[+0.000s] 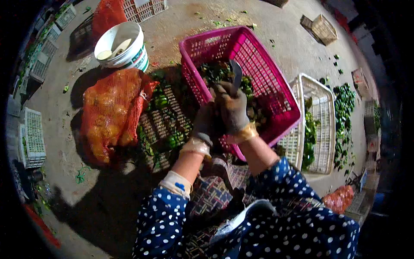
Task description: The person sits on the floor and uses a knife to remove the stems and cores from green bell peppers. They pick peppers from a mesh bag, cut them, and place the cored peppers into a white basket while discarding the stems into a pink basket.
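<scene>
My right hand [231, 108], in a grey work glove, grips a knife with a curved blade [237, 74], its tip pointing up and away from me. Close against it is my left hand [204, 121], gloved too and in shadow; whatever may lie between the hands is hidden. Both are over the near left rim of a pink plastic crate [271, 81]. Dark leafy greens [213, 71] lie in that crate's bottom. Left of my hands, shiny green vegetables [161, 101], perhaps peppers, lie among leaves on a slatted surface.
An orange mesh sack [111, 110] of round produce stands at left, below a white bucket [137, 39]. Right of the pink crate is a white crate [325, 129] with greens, then a green vegetable pile [343, 119] on the floor. Another mesh sack [339, 199] lies lower right.
</scene>
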The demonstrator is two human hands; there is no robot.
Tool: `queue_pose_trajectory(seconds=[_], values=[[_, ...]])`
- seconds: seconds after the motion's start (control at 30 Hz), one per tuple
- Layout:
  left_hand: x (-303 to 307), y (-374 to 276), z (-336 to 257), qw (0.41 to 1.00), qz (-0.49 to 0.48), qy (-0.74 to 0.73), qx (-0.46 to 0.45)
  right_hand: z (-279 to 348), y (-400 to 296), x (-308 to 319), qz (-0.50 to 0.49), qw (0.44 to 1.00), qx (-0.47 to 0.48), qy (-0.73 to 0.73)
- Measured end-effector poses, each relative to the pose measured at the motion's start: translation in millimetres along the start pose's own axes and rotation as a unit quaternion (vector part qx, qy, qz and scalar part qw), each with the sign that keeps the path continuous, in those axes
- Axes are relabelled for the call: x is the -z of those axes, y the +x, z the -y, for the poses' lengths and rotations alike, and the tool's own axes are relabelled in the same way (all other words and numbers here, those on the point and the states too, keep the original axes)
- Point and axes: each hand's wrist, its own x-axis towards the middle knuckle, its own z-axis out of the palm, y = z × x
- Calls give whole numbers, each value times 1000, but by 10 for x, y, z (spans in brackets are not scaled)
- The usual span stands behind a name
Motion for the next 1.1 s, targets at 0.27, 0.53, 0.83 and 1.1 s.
queue_pose_trajectory(seconds=[0.27, 0.53, 0.83, 1.1], values=[[263, -277, -1251, 947, 96, -262, 159, 909, -485, 705, 117, 982, -13, -148], [45, -794, -2056, 906, 81, -396, 123, 1284, -1449, 879, 29, 987, -150, 47], [-306, -1651, -2807, 945, 149, -290, -29, 1675, -2419, 1272, 157, 977, 86, -120], [-867, -1923, -3133, 921, 13, -387, 42, 1714, -2853, 1501, 56, 923, 291, -247]])
